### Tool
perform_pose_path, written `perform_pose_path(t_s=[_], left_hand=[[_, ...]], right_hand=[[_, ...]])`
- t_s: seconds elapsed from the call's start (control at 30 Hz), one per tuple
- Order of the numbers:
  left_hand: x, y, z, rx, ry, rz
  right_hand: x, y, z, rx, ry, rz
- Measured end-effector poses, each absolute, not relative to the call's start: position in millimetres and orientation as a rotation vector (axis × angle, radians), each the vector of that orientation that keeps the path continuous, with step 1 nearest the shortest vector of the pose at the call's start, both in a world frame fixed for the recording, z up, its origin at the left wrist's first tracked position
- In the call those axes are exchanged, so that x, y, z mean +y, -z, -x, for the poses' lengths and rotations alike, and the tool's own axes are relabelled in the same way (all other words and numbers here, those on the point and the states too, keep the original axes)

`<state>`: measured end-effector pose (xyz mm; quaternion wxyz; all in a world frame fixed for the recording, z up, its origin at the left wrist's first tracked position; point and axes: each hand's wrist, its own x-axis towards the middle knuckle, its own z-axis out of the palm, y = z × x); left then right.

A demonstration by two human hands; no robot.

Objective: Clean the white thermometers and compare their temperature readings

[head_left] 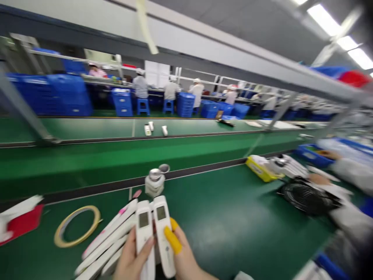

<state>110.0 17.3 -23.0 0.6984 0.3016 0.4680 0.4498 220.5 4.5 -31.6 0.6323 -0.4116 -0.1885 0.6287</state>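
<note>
My left hand point(132, 258) and my right hand point(182, 252) hold two white handheld devices with small grey screens side by side at the bottom centre. The left device point(144, 237) rests in my left hand, thumb on its front. The right device point(163, 237) is gripped by my right hand, which wears yellow finger cots point(172, 239). Several more white devices point(107, 241) lie in a row on the green mat just left of my hands.
A tape ring point(76, 225) lies at the left, beside a red and white item point(20, 221). A small white dispenser bottle point(155, 181) stands ahead. A black fan point(305, 196), yellow box point(260, 168) and a co-worker's sleeve point(349, 175) are right. Green conveyor point(116, 155) runs across.
</note>
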Motion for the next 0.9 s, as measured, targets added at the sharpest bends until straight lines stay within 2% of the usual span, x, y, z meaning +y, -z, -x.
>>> perform_pose_path(t_s=[0.27,0.9], left_hand=[[13,13,-111,0.752,-1.057,-0.58],[11,10,-113,0.732,-1.052,-0.565]], right_hand=[[-8,39,-220,-0.35,-1.528,0.983],[-6,26,-221,-0.461,-1.532,0.942]])
